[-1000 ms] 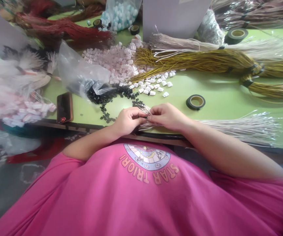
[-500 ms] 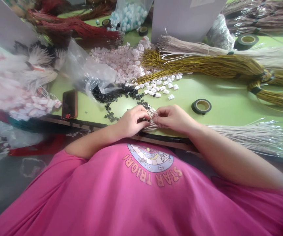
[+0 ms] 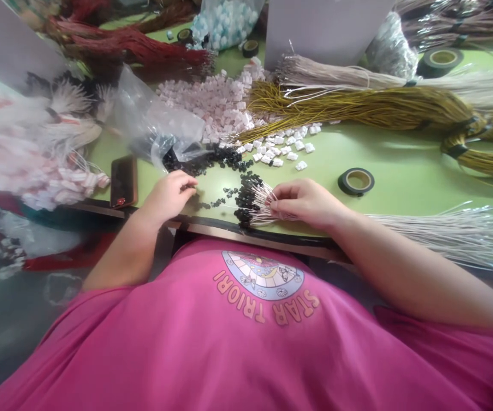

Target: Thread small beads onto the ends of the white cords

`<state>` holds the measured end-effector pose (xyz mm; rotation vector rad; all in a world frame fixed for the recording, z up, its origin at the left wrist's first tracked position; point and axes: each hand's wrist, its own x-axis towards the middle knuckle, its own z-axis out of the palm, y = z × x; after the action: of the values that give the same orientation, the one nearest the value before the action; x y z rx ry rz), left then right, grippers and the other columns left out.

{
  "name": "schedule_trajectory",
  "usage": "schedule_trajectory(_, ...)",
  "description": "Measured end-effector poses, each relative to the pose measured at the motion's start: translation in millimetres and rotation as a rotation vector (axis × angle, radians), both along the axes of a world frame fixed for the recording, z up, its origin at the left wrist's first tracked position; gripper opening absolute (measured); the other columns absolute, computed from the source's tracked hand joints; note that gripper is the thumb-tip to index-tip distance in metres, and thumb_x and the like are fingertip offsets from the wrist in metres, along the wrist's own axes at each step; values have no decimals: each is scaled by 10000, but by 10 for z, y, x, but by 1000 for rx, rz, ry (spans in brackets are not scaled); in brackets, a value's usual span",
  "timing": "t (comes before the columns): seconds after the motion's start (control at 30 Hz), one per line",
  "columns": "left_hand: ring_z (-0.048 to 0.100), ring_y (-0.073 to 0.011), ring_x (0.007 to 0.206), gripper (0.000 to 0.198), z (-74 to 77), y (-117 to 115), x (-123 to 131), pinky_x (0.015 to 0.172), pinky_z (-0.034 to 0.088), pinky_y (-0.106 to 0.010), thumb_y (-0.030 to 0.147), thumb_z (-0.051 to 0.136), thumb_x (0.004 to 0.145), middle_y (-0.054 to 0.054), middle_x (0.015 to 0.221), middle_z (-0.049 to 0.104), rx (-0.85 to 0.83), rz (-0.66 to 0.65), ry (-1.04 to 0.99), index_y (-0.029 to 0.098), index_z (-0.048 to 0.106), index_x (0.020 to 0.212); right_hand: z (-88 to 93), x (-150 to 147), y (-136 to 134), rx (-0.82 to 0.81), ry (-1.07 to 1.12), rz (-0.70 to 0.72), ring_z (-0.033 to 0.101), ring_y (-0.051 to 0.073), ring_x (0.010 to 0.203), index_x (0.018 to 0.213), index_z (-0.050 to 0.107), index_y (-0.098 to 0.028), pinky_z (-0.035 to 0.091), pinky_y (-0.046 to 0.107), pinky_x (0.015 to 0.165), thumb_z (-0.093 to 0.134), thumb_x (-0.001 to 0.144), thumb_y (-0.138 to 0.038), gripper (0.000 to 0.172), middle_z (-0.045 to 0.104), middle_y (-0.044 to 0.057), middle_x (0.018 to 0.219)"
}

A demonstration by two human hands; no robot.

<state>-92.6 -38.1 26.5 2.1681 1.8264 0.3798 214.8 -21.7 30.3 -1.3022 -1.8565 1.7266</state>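
My right hand is closed round a bundle of white wires near the table's front edge. Black connectors cluster at the left end of that bundle, and its long tail runs out to the right under my forearm. My left hand is over the table edge, apart from the bundle, its thumb and fingertips pinched together; anything between them is too small to tell. Loose black connectors lie between the two hands, with more of them just behind.
Behind are a pile of white connectors, a plastic bag and yellow wires. A tape roll sits right of my right hand. A phone lies at the left edge, beside bundles with pale connectors.
My left hand has moved left, away from the wire bundle, uncovering the black connectors at its end. My right hand has stayed on the bundle.
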Motion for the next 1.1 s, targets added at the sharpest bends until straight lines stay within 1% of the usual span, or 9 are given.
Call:
schedule_trajectory(0.1, 561, -210, 889, 212, -21, 11, -35, 822, 445, -344, 276, 518, 807, -65, 941, 612, -82, -103, 121, 190, 682, 911, 17, -11, -4, 53, -19, 19, 491, 91, 541, 693, 617, -168, 379, 241, 536, 571, 692, -272, 113, 597, -4, 623)
schedule_trajectory(0.2, 550, -202, 858, 209, -35, 43, 2, 807, 445, -340, 264, 485, 821, -60, 888, 598, -84, -153, 160, 190, 677, 858, 35, -17, -9, 86, -52, 29, 484, 94, 549, 656, 597, -166, 374, 242, 542, 559, 687, -259, 105, 573, -8, 602)
schedule_trajectory(0.47, 523, -203, 864, 166, -48, 122, 204, 817, 430, -342, 198, 433, 841, -77, 891, 568, 26, -164, 148, 170, 595, 822, 23, -11, -8, 95, -38, 50, 458, 84, 536, 669, 600, -164, 362, 241, 549, 549, 711, -297, 148, 544, -16, 585)
schedule_trajectory(0.57, 533, -186, 847, 157, 71, 77, 368, 807, 432, -330, 219, 437, 851, -60, 874, 580, 26, -138, 8, 168, 586, 849, 25, -20, -10, 116, -36, 58, 464, 86, 556, 674, 603, -163, 368, 242, 574, 541, 723, -310, 167, 558, -12, 602)
schedule_trajectory(0.63, 552, -164, 809, 176, 173, 26, 516, 781, 443, -305, 260, 450, 857, -40, 855, 601, -37, -137, -160, 173, 596, 900, 34, -29, -13, 142, -54, 67, 464, 87, 570, 672, 602, -163, 366, 242, 590, 529, 731, -307, 172, 559, -14, 611)
schedule_trajectory(0.73, 583, -159, 877, 237, 258, -24, 751, 827, 444, -290, 287, 462, 858, -42, 952, 641, -175, -263, -397, 185, 627, 994, 51, -35, -16, 191, -91, 84, 454, 87, 583, 658, 590, -165, 354, 239, 595, 511, 745, -313, 189, 536, -23, 605)
schedule_trajectory(0.83, 595, -157, 897, 229, 209, -3, 922, 841, 451, -293, 281, 488, 843, -47, 952, 658, -315, -321, -585, 178, 661, 951, 56, -27, -14, 213, -116, 105, 420, 83, 563, 635, 562, -165, 327, 235, 557, 497, 760, -343, 227, 488, -31, 579)
schedule_trajectory(0.97, 582, -110, 682, 177, 67, 66, 990, 664, 480, -259, 269, 561, 797, -34, 799, 651, -541, -190, -803, 153, 643, 902, 55, -9, -5, 193, -116, 129, 407, 84, 555, 654, 567, -164, 314, 234, 539, 491, 771, -386, 263, 475, -32, 578)
schedule_trajectory(1.1, 545, -81, 588, 124, -18, 88, 987, 598, 466, -248, 240, 595, 779, -18, 762, 645, -598, -135, -920, 160, 633, 865, 63, -8, -1, 184, -97, 144, 436, 84, 572, 683, 588, -164, 336, 232, 573, 488, 775, -349, 229, 513, -30, 600)
